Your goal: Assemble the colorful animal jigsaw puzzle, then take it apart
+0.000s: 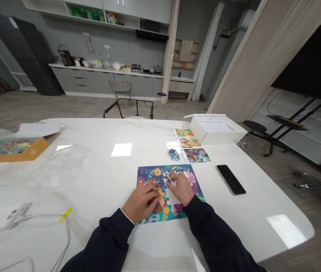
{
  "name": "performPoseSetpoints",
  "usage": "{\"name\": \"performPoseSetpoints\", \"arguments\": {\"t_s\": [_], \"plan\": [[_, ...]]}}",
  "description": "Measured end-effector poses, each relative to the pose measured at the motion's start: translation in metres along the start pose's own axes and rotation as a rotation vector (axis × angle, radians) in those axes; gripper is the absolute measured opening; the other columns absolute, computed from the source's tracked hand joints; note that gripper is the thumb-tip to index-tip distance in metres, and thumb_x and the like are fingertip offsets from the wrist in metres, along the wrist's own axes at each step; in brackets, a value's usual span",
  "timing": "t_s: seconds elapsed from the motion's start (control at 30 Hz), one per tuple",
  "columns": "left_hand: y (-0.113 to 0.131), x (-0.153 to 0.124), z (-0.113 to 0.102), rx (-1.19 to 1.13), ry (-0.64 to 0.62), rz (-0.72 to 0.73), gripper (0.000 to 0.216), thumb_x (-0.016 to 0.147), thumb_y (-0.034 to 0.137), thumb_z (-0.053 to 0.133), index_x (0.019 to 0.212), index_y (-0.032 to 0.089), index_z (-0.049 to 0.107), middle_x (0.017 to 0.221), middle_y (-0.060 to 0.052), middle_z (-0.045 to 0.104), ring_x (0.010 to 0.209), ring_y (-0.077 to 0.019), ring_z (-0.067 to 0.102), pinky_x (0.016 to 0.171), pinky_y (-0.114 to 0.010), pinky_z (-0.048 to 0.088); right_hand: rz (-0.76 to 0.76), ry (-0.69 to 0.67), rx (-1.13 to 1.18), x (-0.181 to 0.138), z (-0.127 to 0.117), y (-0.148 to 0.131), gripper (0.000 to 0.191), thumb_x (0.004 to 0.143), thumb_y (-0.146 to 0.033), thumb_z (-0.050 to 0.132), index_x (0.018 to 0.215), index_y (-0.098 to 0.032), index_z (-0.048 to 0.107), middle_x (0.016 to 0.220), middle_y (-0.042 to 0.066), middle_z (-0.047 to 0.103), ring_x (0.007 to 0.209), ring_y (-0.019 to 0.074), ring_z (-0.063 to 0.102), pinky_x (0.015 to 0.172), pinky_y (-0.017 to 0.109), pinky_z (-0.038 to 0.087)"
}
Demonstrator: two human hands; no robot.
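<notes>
A colourful jigsaw puzzle (149, 174) lies flat on the white table (115, 166) in front of me, with a white gap near its middle. My left hand (142, 200) rests on the puzzle's left half, fingers curled down on the pieces. My right hand (181, 187) lies on the right half and pinches a small puzzle piece (170, 176) at the edge of the gap. A small heap of loose pieces (173, 153) sits just beyond the puzzle.
A strip of three picture cards (190, 143) and an open white box (217, 130) lie at the far right. A black phone (230, 179) lies right of the puzzle. Left: clear plastic bags (55, 166), an orange box (13, 149), a white power strip (4, 217) with cable.
</notes>
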State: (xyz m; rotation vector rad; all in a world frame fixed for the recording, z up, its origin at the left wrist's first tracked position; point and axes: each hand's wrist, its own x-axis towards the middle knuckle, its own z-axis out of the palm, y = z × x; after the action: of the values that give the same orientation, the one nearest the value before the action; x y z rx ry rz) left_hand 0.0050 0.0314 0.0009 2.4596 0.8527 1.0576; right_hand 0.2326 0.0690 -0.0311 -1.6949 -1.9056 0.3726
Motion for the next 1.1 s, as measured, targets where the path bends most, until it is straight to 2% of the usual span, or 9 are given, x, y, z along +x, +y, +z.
{"name": "performPoseSetpoints", "arguments": {"t_s": [0.23, 0.4, 0.57, 0.7, 0.93, 1.1], "plan": [[-0.004, -0.004, 0.004, -0.001, -0.017, -0.008, 0.017, 0.092, 0.012, 0.059, 0.101, 0.021, 0.071, 0.101, -0.009, 0.07, 0.114, -0.0255, 0.065, 0.101, -0.045, 0.055, -0.014, 0.001, -0.018, 0.005, 0.008, 0.003, 0.044, 0.082, -0.04, 0.081, 0.121, -0.021, 0.073, 0.096, 0.009, 0.065, 0.088, 0.0283, 0.066, 0.084, 0.04, 0.054], [-0.005, -0.004, 0.005, -0.009, -0.049, -0.04, 0.018, 0.094, 0.013, 0.057, 0.102, 0.021, 0.071, 0.103, -0.009, 0.07, 0.115, -0.0257, 0.063, 0.102, -0.045, 0.055, -0.016, -0.006, -0.005, 0.003, 0.009, 0.001, 0.046, 0.085, -0.041, 0.079, 0.123, -0.018, 0.07, 0.102, 0.011, 0.064, 0.092, 0.0287, 0.066, 0.086, 0.042, 0.054], [-0.007, -0.007, 0.008, 0.068, -0.13, -0.099, 0.022, 0.091, 0.016, 0.063, 0.11, 0.022, 0.072, 0.13, -0.01, 0.065, 0.131, -0.0309, 0.052, 0.11, -0.054, 0.046, -0.006, -0.023, 0.041, 0.002, 0.009, 0.001, 0.047, 0.084, -0.037, 0.08, 0.125, -0.018, 0.066, 0.105, 0.011, 0.063, 0.092, 0.0275, 0.065, 0.088, 0.042, 0.054], [-0.009, -0.01, 0.01, 0.153, -0.152, -0.16, 0.028, 0.09, 0.018, 0.066, 0.116, 0.025, 0.071, 0.139, -0.01, 0.063, 0.133, -0.0349, 0.048, 0.108, -0.06, 0.042, 0.003, -0.004, 0.063, 0.003, 0.009, 0.004, 0.042, 0.081, -0.033, 0.082, 0.117, -0.018, 0.066, 0.098, 0.007, 0.062, 0.089, 0.0259, 0.063, 0.085, 0.041, 0.053], [-0.011, -0.012, 0.012, 0.147, -0.171, -0.169, 0.027, 0.09, 0.019, 0.065, 0.116, 0.025, 0.071, 0.14, -0.01, 0.061, 0.133, -0.0347, 0.047, 0.108, -0.058, 0.04, 0.054, 0.01, 0.085, 0.006, 0.008, 0.003, 0.034, 0.075, -0.03, 0.083, 0.101, -0.021, 0.062, 0.089, 0.001, 0.06, 0.081, 0.0218, 0.061, 0.075, 0.034, 0.049], [-0.012, -0.012, 0.012, 0.148, -0.192, -0.181, 0.027, 0.09, 0.019, 0.064, 0.115, 0.025, 0.07, 0.142, -0.009, 0.06, 0.133, -0.0342, 0.045, 0.109, -0.058, 0.038, 0.076, 0.017, 0.15, 0.008, 0.01, 0.004, 0.024, 0.074, -0.027, 0.083, 0.087, -0.021, 0.063, 0.085, 0.0, 0.059, 0.079, 0.0204, 0.06, 0.074, 0.032, 0.047]]}}
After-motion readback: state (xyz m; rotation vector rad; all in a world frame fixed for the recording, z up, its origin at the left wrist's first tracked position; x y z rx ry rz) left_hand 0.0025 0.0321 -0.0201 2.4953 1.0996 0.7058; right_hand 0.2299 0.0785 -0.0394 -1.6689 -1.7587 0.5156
